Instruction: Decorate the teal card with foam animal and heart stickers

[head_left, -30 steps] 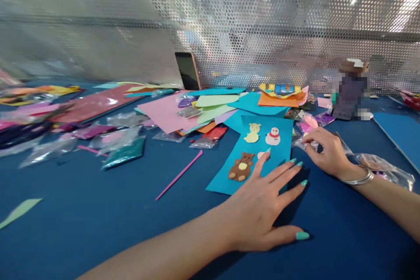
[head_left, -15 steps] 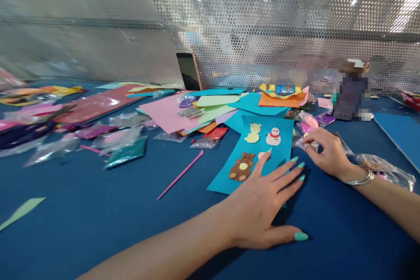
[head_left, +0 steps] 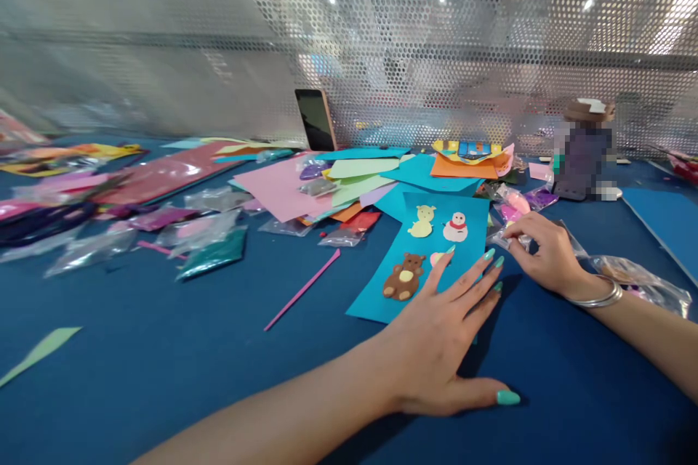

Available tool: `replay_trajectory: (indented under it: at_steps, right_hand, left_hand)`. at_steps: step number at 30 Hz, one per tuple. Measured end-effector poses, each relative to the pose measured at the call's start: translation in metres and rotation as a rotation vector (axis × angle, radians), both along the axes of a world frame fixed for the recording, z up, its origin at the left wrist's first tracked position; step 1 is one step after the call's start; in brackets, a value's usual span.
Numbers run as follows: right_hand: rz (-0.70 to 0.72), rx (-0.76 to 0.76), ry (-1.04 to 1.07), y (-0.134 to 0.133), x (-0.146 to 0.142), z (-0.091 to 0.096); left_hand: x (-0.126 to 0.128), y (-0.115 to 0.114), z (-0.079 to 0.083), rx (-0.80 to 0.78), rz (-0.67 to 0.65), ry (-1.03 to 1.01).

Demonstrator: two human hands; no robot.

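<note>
My left hand (head_left: 444,349) lies with its fingers spread over the lower right of a blue paper sheet (head_left: 371,301), palm down. On that sheet are a brown bear figure (head_left: 403,277), a cream animal figure (head_left: 422,221) and a white snowman figure (head_left: 455,227) with a red scarf. A small pinkish round piece (head_left: 438,259) shows partly beside my index fingertip. To the right, my right hand (head_left: 542,251), with bracelets at the wrist, is closed in a pinch at the edge of a clear bag of pink material (head_left: 512,200). What sits between its fingertips is hidden.
A pink stick tool (head_left: 302,289) lies left of the sheet. Coloured papers (head_left: 273,185) and small plastic bags (head_left: 212,258) spread behind it. A phone (head_left: 316,120) leans on the perforated metal screen (head_left: 382,51). A clear bag (head_left: 643,283) lies by my right wrist.
My left hand has shifted slightly, its fingers drawing a little nearer together and its thumb moving a little right and down. My right hand stays in place.
</note>
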State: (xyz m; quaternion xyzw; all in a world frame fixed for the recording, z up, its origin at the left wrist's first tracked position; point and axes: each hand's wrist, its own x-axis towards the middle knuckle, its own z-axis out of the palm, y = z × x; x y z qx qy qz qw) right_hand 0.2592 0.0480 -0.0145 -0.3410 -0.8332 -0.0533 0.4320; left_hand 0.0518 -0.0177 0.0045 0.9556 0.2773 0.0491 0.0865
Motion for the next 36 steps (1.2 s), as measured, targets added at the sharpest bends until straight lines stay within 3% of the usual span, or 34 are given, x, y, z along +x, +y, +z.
replay_trajectory:
  at_steps: [5, 10, 14, 19, 30, 36]
  right_hand:
    - [-0.007, 0.001, -0.004, 0.0, 0.0, 0.0]
    - [-0.008, 0.003, -0.004, 0.0, 0.0, 0.0]
    - [-0.009, -0.003, 0.0, 0.0, 0.0, 0.001]
    - [-0.012, -0.02, 0.005, 0.0, 0.0, 0.0]
    - [-0.011, -0.025, 0.004, 0.0, 0.0, -0.001]
    - [-0.009, -0.04, 0.006, 0.0, 0.0, 0.0]
  left_hand:
    - [0.001, -0.002, 0.002, 0.008, -0.139, -0.017]
    - [0.004, -0.003, 0.004, 0.025, -0.177, 0.006]
    - [0.003, -0.003, -0.004, 0.165, -0.142, -0.044]
    - [0.001, -0.006, -0.016, 0.385, -0.191, -0.256]
    - [-0.006, 0.005, -0.016, 0.289, -0.258, -0.334]
    - [0.0, 0.004, -0.014, 0.366, -0.211, -0.491]
